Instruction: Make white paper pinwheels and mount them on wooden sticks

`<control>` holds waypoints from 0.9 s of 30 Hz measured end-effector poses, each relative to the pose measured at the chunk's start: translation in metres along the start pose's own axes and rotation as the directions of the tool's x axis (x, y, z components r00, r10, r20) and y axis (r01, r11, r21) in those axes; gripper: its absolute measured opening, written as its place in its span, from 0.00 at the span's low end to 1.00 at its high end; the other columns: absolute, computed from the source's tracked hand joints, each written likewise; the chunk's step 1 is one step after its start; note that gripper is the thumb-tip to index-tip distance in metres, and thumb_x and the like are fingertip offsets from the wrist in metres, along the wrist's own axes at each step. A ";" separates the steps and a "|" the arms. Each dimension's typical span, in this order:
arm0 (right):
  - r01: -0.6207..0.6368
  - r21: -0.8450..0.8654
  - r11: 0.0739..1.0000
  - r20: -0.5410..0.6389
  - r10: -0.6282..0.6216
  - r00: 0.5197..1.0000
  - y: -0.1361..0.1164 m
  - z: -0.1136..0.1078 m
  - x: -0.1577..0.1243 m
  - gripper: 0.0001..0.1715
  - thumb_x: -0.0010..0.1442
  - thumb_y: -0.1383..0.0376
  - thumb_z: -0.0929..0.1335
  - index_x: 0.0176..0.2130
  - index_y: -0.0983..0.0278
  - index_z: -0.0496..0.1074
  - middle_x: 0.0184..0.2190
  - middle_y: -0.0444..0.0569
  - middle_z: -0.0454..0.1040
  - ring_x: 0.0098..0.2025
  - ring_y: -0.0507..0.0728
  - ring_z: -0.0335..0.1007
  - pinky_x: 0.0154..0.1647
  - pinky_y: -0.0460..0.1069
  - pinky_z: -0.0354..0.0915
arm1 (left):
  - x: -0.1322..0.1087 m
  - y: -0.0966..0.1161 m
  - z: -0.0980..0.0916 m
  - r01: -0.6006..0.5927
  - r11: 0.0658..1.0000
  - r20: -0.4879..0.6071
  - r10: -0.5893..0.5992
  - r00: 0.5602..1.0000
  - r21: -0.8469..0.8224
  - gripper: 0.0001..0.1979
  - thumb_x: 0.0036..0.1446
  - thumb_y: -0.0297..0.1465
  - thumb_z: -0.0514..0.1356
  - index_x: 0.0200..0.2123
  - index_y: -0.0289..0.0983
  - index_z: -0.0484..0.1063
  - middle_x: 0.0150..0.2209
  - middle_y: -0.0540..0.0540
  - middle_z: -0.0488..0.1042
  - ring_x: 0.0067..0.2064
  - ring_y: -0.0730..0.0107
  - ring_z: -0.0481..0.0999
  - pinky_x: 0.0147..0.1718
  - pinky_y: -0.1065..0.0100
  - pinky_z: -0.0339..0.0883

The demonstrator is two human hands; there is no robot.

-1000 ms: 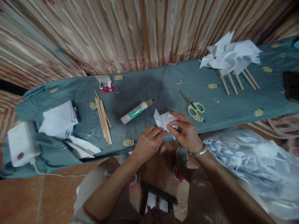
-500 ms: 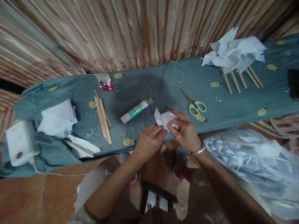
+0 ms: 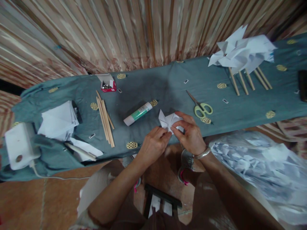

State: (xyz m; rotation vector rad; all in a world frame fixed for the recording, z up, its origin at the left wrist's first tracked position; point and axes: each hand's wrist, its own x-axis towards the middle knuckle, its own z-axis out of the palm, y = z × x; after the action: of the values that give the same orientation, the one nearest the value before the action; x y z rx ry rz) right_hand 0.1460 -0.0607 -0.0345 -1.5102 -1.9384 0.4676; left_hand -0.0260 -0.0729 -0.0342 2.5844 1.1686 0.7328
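Note:
A white paper pinwheel [image 3: 165, 120] with folded blades is held between both hands at the table's near edge. My left hand [image 3: 154, 143] pinches its lower left side, fingers closed. My right hand [image 3: 190, 134], with a silver bracelet at the wrist, grips the right side and presses near the centre with thumb and finger. The fingertips hide part of the pinwheel's middle and right blades. Just beyond lies a glue stick [image 3: 138, 113] with a green and white label. Green-handled scissors [image 3: 200, 107] rest to the right of my right hand.
Wooden sticks [image 3: 105, 121], a small red box of metal pins [image 3: 108, 86] and a stack of paper [image 3: 59, 119] lie left, near a white device [image 3: 20, 147] with a cable. Finished pinwheels [image 3: 236, 52] lie far right. A plastic bag of paper pieces [image 3: 259, 166] sits below the table's right side.
Both hands keep their hold on the pinwheel with hardly any movement. The view has shifted very slightly.

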 end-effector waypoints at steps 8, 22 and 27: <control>-0.020 0.000 1.000 -0.005 0.020 1.000 0.000 0.001 -0.001 0.04 0.57 0.67 0.67 0.31 0.60 0.72 0.55 0.55 0.70 0.57 0.64 0.65 0.57 0.62 0.63 | 0.000 0.000 0.000 0.004 1.000 -0.004 -0.004 1.000 0.015 0.08 0.63 0.26 0.53 0.38 0.33 0.73 0.34 0.45 0.73 0.36 0.68 0.72 0.35 0.66 0.71; -0.039 0.035 0.999 -0.013 0.039 0.999 0.001 0.004 -0.001 0.05 0.58 0.65 0.67 0.31 0.62 0.73 0.54 0.56 0.70 0.55 0.64 0.66 0.56 0.61 0.62 | 0.001 0.000 -0.001 -0.006 1.000 0.005 0.006 1.000 0.015 0.07 0.62 0.24 0.54 0.38 0.31 0.73 0.34 0.44 0.73 0.35 0.68 0.71 0.35 0.66 0.73; -0.038 0.048 0.998 -0.018 0.039 0.999 0.001 0.004 -0.001 0.04 0.58 0.65 0.67 0.31 0.62 0.73 0.55 0.56 0.70 0.56 0.64 0.65 0.56 0.62 0.61 | 0.001 0.000 -0.001 -0.015 1.000 -0.012 0.015 1.000 -0.003 0.07 0.61 0.24 0.54 0.38 0.31 0.73 0.34 0.45 0.73 0.35 0.68 0.72 0.34 0.67 0.73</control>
State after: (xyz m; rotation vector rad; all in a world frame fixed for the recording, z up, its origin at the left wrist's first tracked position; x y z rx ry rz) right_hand 0.1439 -0.0612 -0.0382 -1.5183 -1.8737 0.5114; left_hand -0.0263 -0.0724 -0.0329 2.5922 1.1522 0.7541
